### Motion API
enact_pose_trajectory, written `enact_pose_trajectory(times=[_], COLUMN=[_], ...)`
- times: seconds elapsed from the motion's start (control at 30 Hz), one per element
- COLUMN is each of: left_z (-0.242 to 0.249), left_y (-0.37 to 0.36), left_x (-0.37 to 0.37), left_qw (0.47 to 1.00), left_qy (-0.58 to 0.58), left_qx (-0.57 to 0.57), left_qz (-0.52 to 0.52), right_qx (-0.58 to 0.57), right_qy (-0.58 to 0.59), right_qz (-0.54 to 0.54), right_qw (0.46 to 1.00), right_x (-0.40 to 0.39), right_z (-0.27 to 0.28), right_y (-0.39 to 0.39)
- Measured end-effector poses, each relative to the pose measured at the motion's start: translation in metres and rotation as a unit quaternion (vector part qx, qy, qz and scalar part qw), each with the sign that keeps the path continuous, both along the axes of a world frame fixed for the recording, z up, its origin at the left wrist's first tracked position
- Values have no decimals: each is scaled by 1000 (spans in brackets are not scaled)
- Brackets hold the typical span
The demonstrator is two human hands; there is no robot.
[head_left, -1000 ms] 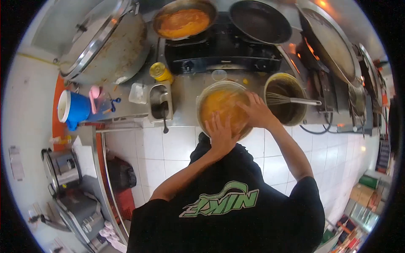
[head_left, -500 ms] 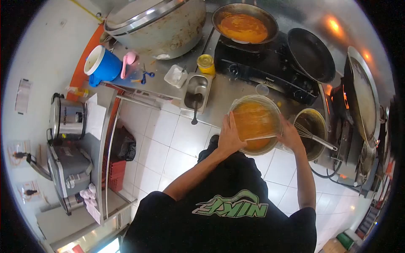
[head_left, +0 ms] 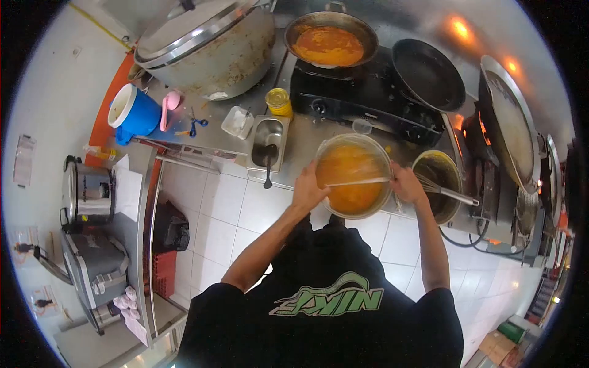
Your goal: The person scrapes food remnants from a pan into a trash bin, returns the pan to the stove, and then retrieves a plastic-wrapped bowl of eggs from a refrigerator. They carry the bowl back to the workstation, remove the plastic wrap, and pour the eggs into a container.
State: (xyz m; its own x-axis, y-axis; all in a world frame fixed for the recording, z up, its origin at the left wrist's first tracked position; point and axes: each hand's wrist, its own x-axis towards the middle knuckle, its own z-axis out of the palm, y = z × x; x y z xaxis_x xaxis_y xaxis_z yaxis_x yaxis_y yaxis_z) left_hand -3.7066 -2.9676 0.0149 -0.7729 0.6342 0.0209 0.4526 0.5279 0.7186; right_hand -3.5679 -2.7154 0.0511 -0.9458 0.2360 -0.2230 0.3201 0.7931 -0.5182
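Observation:
A round tub (head_left: pixel 384 199) of orange, beaten-egg-like liquid (head_left: pixel 356 197) stands at the counter's front edge. Clear plastic wrap (head_left: pixel 359 182) is stretched across it, its front edge forming a pale line between my hands. My left hand (head_left: pixel 308 189) pinches that edge at the tub's left rim. At the right rim, my right hand (head_left: pixel 407 184) has its fingers closed on the other end. The liquid in front of the line lies uncovered. Just right of my right hand is a pot (head_left: pixel 459 168) with a whisk (head_left: pixel 451 194) resting in it.
Behind the tub is a black gas stove (head_left: pixel 362 101) with a pan (head_left: pixel 376 38) of orange food and a black frying pan (head_left: pixel 428 73). Leftward stand a steel container (head_left: pixel 253 144) with a ladle (head_left: pixel 268 168), a yellow can (head_left: pixel 279 103) and a blue jug (head_left: pixel 142 113).
The view has shifted, so the scene sits further left. The wrap's front edge has moved back and is drawn into a straighter line, leaving more of the orange liquid uncovered.

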Motion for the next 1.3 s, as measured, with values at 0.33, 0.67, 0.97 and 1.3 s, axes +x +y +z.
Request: enact_pose_trajectory(times=[0.33,0.67,0.97,1.3], left_z=[12,6,3,47], left_y=[0,73,57,163], left_x=[10,-85,-74,11], left_qw=[998,998,984,902], left_qy=[-22,-2,-6,226], left_qx=[51,-49,-147,-181], left_qz=[-14,-30,-96,-319], right_qx=[57,-148,-215,-147], right_qy=[92,88,115,195], right_qz=[-34,-432,-521,-537], right_qw=[993,885,818,808], right_x=[-5,46,52,46], right_z=[-26,-24,-26,-52], right_y=[7,-91,-152,-110])
